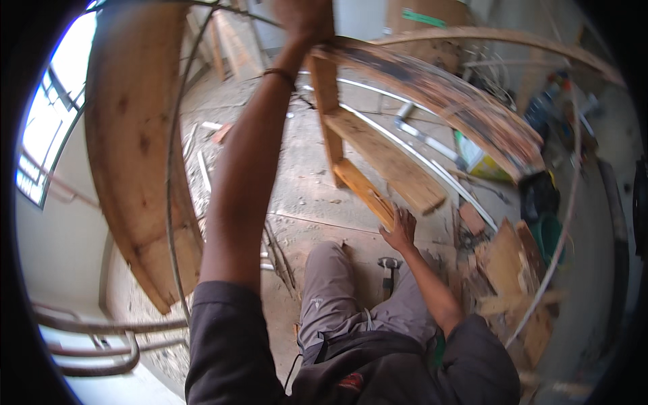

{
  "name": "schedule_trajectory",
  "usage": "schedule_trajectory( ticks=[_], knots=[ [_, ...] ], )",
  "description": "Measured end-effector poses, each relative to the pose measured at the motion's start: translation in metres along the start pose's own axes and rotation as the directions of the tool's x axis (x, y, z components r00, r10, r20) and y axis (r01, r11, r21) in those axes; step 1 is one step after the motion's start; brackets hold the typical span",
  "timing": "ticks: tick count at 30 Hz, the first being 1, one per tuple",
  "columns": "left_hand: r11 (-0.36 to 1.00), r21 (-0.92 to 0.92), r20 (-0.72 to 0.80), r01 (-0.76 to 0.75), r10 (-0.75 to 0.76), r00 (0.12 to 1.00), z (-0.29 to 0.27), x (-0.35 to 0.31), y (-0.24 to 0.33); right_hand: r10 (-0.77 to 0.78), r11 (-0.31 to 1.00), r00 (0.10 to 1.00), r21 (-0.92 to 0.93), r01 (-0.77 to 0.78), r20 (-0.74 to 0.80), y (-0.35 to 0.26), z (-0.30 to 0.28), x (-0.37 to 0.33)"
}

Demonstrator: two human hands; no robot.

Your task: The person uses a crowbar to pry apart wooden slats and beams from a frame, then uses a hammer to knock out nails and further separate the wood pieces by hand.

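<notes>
**Wooden frame [388, 158] up close, buckets and junk around it**

So the frame sits from 12 to 2 o'clock, over a littered floor [300, 196]. Right hand [399, 231], around 4 o'clock, has its fingers grasping the near end of the lowest slat [361, 187]. Left hand [309, 20] is up at 12 by the top corner, cropped, so can't tell what those fingers are doing. Containers: cardboard box [422, 15] with green tape at 1, bluish plastic jug [538, 113] at 2, green bucket [552, 237] at 3. Can't make out what's in any of them. Hammer [388, 266] around 4:30, between the legs.
</notes>
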State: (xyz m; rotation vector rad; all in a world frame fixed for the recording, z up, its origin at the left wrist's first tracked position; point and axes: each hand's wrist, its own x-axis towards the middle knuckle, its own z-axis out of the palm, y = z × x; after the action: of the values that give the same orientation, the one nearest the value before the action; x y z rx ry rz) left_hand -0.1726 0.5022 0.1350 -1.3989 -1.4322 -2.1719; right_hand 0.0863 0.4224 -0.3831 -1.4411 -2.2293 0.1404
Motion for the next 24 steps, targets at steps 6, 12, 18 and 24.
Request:
schedule_trajectory(
  ticks=[6,12,18,24],
  knots=[
    [0.917,0.385,-0.157,-0.103,0.174,0.972,-0.014,0.073,-0.114,0.294,0.953,0.917,0.004,-0.304,-0.27,0.092,-0.03,-0.172],
    [0.892,0.448,-0.207,0.058,0.04,0.978,-0.034,0.08,-0.1,0.721,0.689,0.685,0.211,-0.693,-0.105,0.118,-0.082,-0.399],
    [0.888,0.454,-0.209,0.077,0.022,0.978,-0.032,0.074,-0.102,0.791,0.6,0.609,0.122,-0.791,0.055,0.114,-0.019,-0.508],
    [0.887,0.457,-0.232,0.071,0.042,0.972,-0.063,0.077,-0.083,0.848,0.501,0.473,-0.07,-0.862,0.239,0.107,-0.009,-0.487]
  ],
)
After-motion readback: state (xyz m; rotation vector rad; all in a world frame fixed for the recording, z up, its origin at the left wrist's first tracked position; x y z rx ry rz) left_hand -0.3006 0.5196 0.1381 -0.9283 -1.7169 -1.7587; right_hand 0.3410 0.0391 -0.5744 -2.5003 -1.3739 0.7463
